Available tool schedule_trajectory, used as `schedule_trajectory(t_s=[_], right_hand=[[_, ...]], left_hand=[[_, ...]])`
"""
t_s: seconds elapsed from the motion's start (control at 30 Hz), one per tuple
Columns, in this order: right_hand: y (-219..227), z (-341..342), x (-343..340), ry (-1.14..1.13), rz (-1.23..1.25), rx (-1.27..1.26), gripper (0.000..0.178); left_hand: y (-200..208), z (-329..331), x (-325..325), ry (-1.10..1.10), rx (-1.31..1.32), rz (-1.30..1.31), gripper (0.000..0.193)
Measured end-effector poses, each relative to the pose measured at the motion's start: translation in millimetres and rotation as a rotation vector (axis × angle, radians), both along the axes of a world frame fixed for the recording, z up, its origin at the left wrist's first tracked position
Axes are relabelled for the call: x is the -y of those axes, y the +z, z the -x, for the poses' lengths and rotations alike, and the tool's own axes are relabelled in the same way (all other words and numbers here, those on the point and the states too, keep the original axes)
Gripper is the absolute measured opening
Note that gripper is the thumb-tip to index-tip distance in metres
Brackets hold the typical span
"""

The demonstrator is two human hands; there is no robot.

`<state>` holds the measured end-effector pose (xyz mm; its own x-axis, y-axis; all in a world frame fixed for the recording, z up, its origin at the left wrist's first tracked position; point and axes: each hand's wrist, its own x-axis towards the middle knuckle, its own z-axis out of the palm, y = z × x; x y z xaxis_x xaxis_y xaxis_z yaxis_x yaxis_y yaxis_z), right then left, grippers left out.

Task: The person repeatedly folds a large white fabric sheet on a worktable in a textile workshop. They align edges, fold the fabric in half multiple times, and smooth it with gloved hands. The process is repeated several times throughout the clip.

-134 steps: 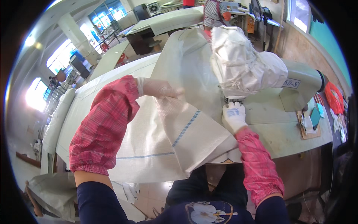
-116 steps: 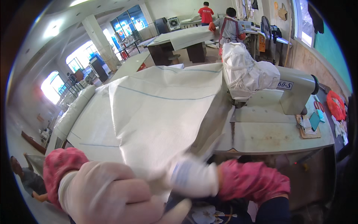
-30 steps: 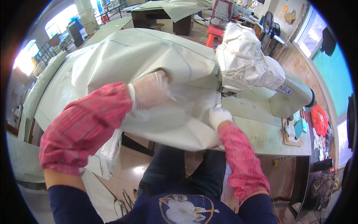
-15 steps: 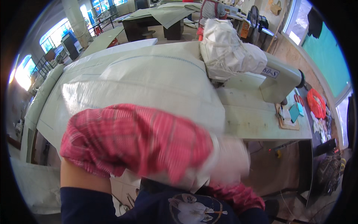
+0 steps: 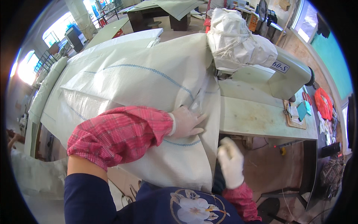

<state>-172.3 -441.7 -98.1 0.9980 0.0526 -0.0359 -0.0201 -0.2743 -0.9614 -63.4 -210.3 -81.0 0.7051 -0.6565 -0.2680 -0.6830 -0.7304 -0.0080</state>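
Observation:
My left hand (image 5: 186, 121), in a pale thin glove and a pink plaid sleeve cover, lies on a large white woven plastic sheet (image 5: 141, 87) with its fingers spread. The sheet has blue dashed lines and bunches into folds beside that hand. My right hand (image 5: 230, 164), in a whitish glove, is below the table's front edge, close by the sheet's hanging right edge. Its fingers are blurred, and whether they hold the edge I cannot make out. Beyond my hands stands a sewing machine (image 5: 292, 76), its head wrapped in white plastic (image 5: 238, 44); the sheet's far right part lies near its needle area.
A pale worktable (image 5: 257, 115) extends right under the machine. On it lie a clipboard (image 5: 296, 117) and a teal object (image 5: 304, 109). A red plastic bag (image 5: 323, 103) is at the right. A rolled sheet (image 5: 46, 89) borders the left side. A fan (image 5: 263, 11) stands behind.
My left arm has drawn back left, and its hand now rests on the sheet. The right hand has come into view. The sheet's near part now hangs lower toward me.

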Motion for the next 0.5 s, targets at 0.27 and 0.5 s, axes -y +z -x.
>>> schedule_trajectory(t_s=[0.27, 0.5], right_hand=[[-24.8, -22.3, -30.9, 0.043, 0.343, 0.130, 0.038], [-25.1, -1.4, -17.3, 0.276, 0.980, 0.049, 0.073]], left_hand=[[-5.7, 20.0, 17.7, -0.061, 0.064, 0.026, 0.056], [-22.8, 31.6, 22.2, -0.248, 0.083, -0.066, 0.051]])
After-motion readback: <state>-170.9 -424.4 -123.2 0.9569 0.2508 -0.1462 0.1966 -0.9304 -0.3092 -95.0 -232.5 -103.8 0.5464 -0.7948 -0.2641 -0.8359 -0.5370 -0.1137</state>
